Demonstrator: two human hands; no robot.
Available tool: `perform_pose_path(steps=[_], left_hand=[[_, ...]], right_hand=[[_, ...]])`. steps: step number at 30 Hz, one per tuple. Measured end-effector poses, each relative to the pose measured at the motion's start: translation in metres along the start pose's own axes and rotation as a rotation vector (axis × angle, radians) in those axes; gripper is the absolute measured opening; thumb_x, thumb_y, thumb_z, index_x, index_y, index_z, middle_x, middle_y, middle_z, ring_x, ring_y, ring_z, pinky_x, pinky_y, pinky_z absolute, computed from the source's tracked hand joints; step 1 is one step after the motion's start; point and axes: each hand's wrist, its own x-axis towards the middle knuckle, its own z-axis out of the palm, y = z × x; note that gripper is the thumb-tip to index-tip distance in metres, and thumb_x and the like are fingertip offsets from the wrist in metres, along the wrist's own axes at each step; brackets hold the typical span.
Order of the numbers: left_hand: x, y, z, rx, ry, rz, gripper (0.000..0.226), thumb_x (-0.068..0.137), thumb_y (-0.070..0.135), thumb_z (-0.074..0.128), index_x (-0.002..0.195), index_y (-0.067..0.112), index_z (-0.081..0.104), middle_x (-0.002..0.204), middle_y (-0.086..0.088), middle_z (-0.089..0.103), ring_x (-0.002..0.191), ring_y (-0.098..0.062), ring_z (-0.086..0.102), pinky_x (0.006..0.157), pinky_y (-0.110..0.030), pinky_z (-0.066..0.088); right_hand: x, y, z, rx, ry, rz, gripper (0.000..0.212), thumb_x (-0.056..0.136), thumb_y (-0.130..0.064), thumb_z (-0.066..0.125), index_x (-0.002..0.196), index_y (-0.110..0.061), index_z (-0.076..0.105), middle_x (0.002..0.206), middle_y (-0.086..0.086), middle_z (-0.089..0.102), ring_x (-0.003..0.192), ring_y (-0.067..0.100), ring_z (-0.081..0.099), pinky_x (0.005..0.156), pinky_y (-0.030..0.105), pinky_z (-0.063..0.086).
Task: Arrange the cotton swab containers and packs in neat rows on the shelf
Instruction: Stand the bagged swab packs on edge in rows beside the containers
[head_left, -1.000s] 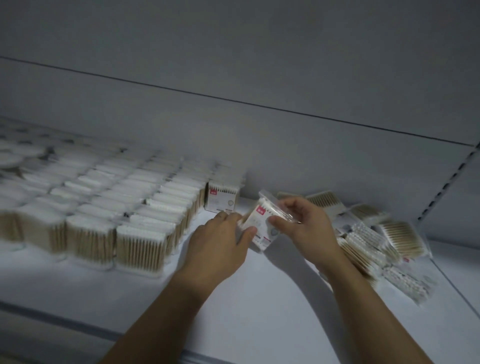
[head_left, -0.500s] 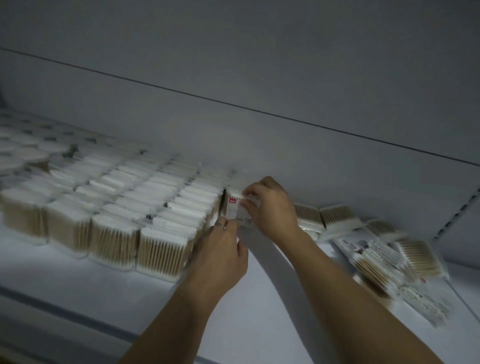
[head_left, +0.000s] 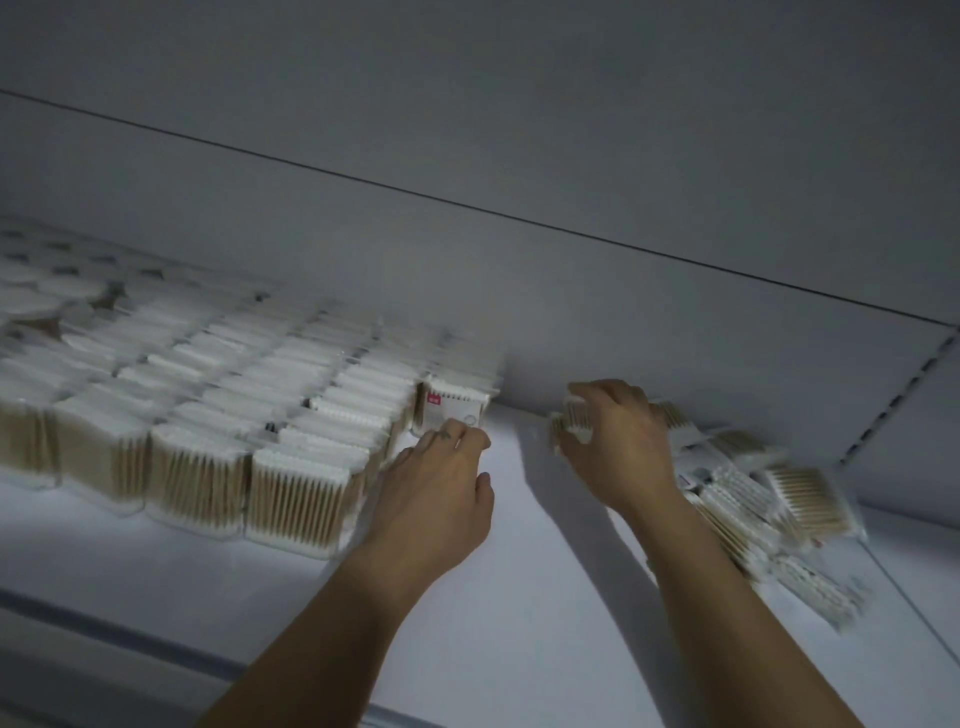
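Rows of clear cotton swab packs (head_left: 208, 405) stand upright across the left of the white shelf (head_left: 519, 597). At the right end of the back row stands a pack with a red label (head_left: 452, 408). My left hand (head_left: 441, 493) rests in front of it, fingertips touching its lower edge. To the right lies a loose heap of swab packs (head_left: 763, 499). My right hand (head_left: 618, 441) is over the heap's left end, fingers curled round a swab pack (head_left: 574, 421).
The shelf's grey back wall (head_left: 571, 312) rises right behind the packs. A slotted upright (head_left: 893, 400) runs down at the far right. Round swab containers (head_left: 47, 301) sit at the far left back. Bare shelf lies between my arms and along the front edge.
My right hand let go of the red-labelled pack at the row's end and moved right to the heap, closing on another pack. My left hand stayed by the placed pack.
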Motion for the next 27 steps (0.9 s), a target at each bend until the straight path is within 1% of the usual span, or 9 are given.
perform_pose_path(steps=[3,6,10,12,15,18,20,23,27], left_hand=[[0.010,0.015,0.000,0.086,-0.014,0.069,0.036,0.097,0.033,0.043,0.132,0.023,0.045,0.133,0.004,0.047,0.117,-0.016,0.048,0.096,-0.033,0.042],[0.009,0.021,0.004,0.066,-0.002,0.089,0.035,0.097,0.033,0.044,0.131,0.025,0.046,0.130,0.005,0.050,0.117,-0.015,0.047,0.097,-0.032,0.041],[-0.003,0.006,0.011,-0.021,-0.027,0.065,0.031,0.094,0.029,0.049,0.125,0.028,0.050,0.125,0.010,0.053,0.117,-0.011,0.049,0.097,-0.036,0.043],[-0.004,-0.002,0.011,-0.045,-0.011,0.068,0.029,0.092,0.027,0.051,0.121,0.027,0.054,0.122,0.010,0.055,0.116,-0.010,0.051,0.095,-0.035,0.044],[-0.003,-0.004,0.011,-0.104,0.024,0.058,0.026,0.091,0.024,0.055,0.117,0.026,0.057,0.117,0.010,0.057,0.112,-0.009,0.054,0.093,-0.034,0.045],[-0.005,0.000,0.013,-0.141,0.012,0.070,0.025,0.090,0.027,0.054,0.116,0.027,0.056,0.115,0.010,0.056,0.110,-0.010,0.055,0.092,-0.037,0.046],[-0.007,0.002,0.013,-0.161,0.000,0.079,0.027,0.088,0.031,0.051,0.114,0.027,0.057,0.114,0.010,0.056,0.109,-0.011,0.056,0.090,-0.039,0.047],[-0.008,0.002,0.012,-0.183,0.018,0.075,0.025,0.089,0.029,0.054,0.113,0.025,0.058,0.113,0.010,0.057,0.106,-0.008,0.057,0.090,-0.037,0.047],[-0.010,0.000,0.010,-0.193,0.014,0.068,0.022,0.092,0.022,0.058,0.114,0.023,0.059,0.114,0.010,0.056,0.106,-0.003,0.056,0.088,-0.026,0.045]], right_hand=[[-0.015,0.010,0.007,-0.042,-0.077,0.074,0.060,0.070,-0.039,0.069,0.127,-0.029,0.054,0.126,0.000,0.059,0.118,0.024,0.053,0.095,0.035,0.035],[-0.013,0.013,0.015,-0.078,-0.083,0.021,0.050,0.064,-0.045,0.056,0.112,-0.031,0.060,0.110,-0.004,0.066,0.104,0.021,0.061,0.086,0.033,0.041],[-0.008,0.027,0.018,-0.087,-0.008,-0.078,0.036,0.056,-0.033,0.080,0.091,-0.030,0.070,0.087,-0.004,0.067,0.084,0.024,0.064,0.072,0.033,0.046],[-0.007,0.027,0.015,-0.041,-0.018,-0.153,0.031,0.056,-0.030,0.078,0.087,-0.027,0.073,0.083,-0.001,0.067,0.080,0.027,0.065,0.070,0.035,0.047],[-0.007,0.022,0.009,0.056,-0.040,-0.190,0.032,0.060,-0.028,0.069,0.091,-0.025,0.075,0.085,0.001,0.067,0.081,0.027,0.064,0.075,0.037,0.048],[-0.012,0.018,0.008,0.114,-0.057,-0.187,0.033,0.062,-0.023,0.077,0.095,-0.023,0.075,0.090,0.001,0.066,0.087,0.027,0.062,0.081,0.036,0.047],[-0.019,0.009,0.006,0.153,-0.107,-0.132,0.038,0.060,-0.037,0.078,0.097,-0.025,0.074,0.098,0.000,0.064,0.095,0.025,0.060,0.086,0.034,0.045],[-0.023,0.002,0.003,0.183,-0.204,-0.033,0.055,0.061,-0.062,0.063,0.104,-0.027,0.068,0.111,0.000,0.061,0.104,0.023,0.057,0.092,0.035,0.045],[-0.018,0.007,0.000,0.073,-0.263,-0.038,0.045,0.074,-0.037,0.075,0.115,-0.023,0.062,0.114,0.005,0.063,0.109,0.027,0.056,0.089,0.033,0.042]])
